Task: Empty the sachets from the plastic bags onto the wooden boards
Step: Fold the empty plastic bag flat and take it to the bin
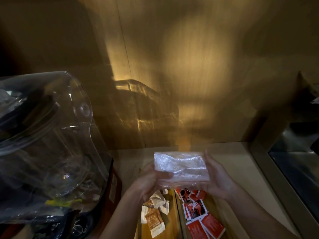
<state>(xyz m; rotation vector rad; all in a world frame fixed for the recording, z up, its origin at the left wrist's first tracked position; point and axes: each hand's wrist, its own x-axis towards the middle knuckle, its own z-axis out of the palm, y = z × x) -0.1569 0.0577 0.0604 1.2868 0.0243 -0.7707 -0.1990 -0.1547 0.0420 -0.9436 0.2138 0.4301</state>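
Observation:
A clear, crumpled plastic bag [181, 166] is held flat between both hands above the boards. My left hand [151, 180] grips its left edge with the thumb on top. My right hand [217, 178] cups its right side. Below the hands lie two wooden boards side by side. The left board [170, 226] carries several beige and brown sachets [155, 216]. The right board [211, 202] carries several red and white sachets [202, 218]. The bag looks see-through with no sachets visible inside.
A large clear plastic cover [44, 145] over a dark appliance fills the left. A wooden wall panel [189, 66] rises behind the pale counter [229, 157]. A framed dark opening [296, 166] runs along the right.

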